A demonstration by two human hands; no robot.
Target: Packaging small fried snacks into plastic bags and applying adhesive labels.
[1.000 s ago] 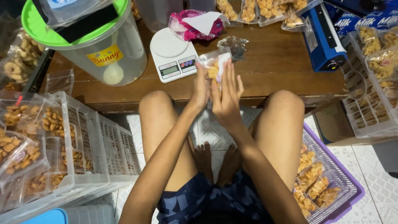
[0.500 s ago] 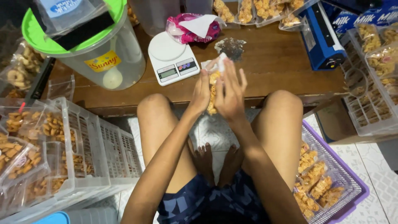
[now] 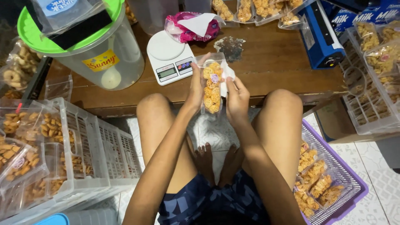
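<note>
A clear plastic bag of orange-brown snack pieces (image 3: 211,85) stands upright between both hands, its flat face turned toward me, above the near edge of the low wooden table (image 3: 271,62). My left hand (image 3: 196,85) grips its left side, fingers reaching up to the top corner. On the bag's right side my right hand (image 3: 236,98) holds it, thumb near a white slip of paper tucked against the bag. A small white digital scale (image 3: 168,56) sits just behind and left of the hands.
A clear tub with a green lid (image 3: 83,46) stands at the table's left. A blue heat sealer (image 3: 321,35) is at the right. White crates of packed snack bags (image 3: 46,146) sit left, another at far right (image 3: 375,79). A purple basket of bags (image 3: 329,183) lies by my right leg.
The bag was pressed edge-on between my two palms; now it is turned flat toward me and held by its sides, slightly lower and nearer.
</note>
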